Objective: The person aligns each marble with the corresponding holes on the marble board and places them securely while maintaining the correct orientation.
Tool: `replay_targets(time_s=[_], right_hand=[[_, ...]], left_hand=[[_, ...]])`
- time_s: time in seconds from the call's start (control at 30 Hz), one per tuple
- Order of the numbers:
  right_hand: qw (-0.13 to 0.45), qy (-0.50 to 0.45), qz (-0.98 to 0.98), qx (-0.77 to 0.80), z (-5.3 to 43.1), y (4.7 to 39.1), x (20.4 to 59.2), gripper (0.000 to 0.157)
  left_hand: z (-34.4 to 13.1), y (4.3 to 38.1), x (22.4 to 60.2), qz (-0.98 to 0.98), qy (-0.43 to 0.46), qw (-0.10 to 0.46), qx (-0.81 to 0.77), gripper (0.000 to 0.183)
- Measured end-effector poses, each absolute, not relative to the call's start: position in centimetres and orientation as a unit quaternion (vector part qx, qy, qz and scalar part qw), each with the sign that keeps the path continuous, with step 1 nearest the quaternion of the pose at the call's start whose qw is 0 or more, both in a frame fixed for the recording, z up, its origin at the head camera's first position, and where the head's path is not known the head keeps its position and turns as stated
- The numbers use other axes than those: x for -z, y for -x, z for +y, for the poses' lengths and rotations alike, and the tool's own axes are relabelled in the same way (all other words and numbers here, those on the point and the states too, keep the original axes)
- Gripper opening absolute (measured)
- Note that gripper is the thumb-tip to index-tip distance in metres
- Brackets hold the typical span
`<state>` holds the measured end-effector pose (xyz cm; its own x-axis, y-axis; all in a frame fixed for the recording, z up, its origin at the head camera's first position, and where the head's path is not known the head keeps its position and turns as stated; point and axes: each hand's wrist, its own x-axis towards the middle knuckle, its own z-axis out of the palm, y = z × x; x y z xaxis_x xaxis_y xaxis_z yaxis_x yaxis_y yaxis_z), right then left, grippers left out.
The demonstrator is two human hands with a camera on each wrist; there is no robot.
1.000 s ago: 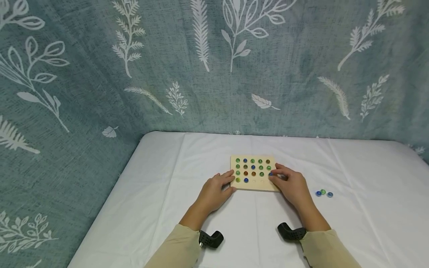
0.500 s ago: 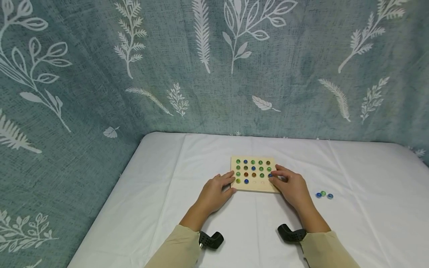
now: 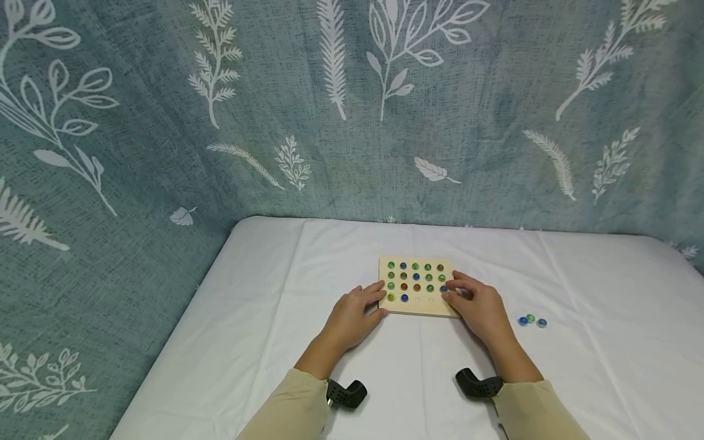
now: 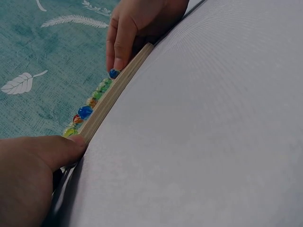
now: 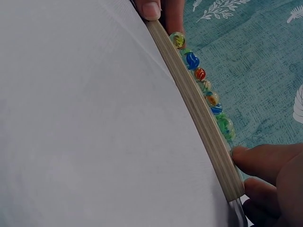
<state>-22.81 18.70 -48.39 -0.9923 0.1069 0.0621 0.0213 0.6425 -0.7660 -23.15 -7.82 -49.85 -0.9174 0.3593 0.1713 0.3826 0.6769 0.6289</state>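
Observation:
A pale wooden board (image 3: 418, 307) lies on the white cloth, with several glass marbles in rows of hollows. My left hand (image 3: 352, 315) holds its left end, thumb at the near corner and fingers over the edge. At the right end, my right hand (image 3: 480, 305) pinches a blue marble (image 4: 113, 74) between thumb and index finger, low at the end of the third row. In the nearest row sit a yellow-green marble (image 3: 391, 297) and a blue one (image 3: 404, 298). Two bare hollows show beside them; right-hand fingers cover the row's right end.
Two blue marbles and a green marble (image 3: 530, 318) lie loose on the cloth (image 3: 605, 293), right of my right hand. A patterned teal curtain (image 3: 352, 140) hangs behind and left of the table. Black wrist devices (image 3: 348, 394) sit at both cuffs.
The head view has shifted very slightly. Both hands keep almost the same place, the right still pinching the blue marble and the left still at the board's left end.

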Motion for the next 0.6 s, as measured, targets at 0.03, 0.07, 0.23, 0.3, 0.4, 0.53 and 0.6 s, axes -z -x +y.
replay_targets(time_s=[0.03,0.07,0.23,0.3,0.4,0.53,0.6], right_hand=[[0.052,0.035,-0.906,-0.420,18.7,22.8,48.4,0.033],[0.053,0.035,-0.906,-0.418,18.7,22.8,48.5,0.034],[0.055,0.032,-0.916,-0.397,18.8,22.2,48.3,0.035],[0.053,0.031,-0.919,-0.389,18.8,22.0,48.0,0.035],[0.053,0.026,-0.921,-0.384,18.9,21.6,47.6,0.036],[0.074,0.002,-0.926,-0.369,19.5,20.9,47.1,0.035],[0.087,-0.015,-0.930,-0.356,20.0,20.4,47.0,0.033]], left_hand=[[-7.8,23.2,49.9,-0.916,0.201,0.016,0.348,0.044],[-7.9,23.2,49.9,-0.916,0.200,0.014,0.348,0.044],[-7.9,23.2,49.9,-0.915,0.199,0.011,0.350,0.044],[-7.9,23.2,49.9,-0.916,0.199,0.011,0.349,0.044],[-7.9,23.2,49.9,-0.916,0.198,0.011,0.349,0.044],[-7.9,23.2,49.9,-0.917,0.196,0.009,0.346,0.044],[-8.0,23.2,49.9,-0.919,0.194,0.008,0.344,0.044]])
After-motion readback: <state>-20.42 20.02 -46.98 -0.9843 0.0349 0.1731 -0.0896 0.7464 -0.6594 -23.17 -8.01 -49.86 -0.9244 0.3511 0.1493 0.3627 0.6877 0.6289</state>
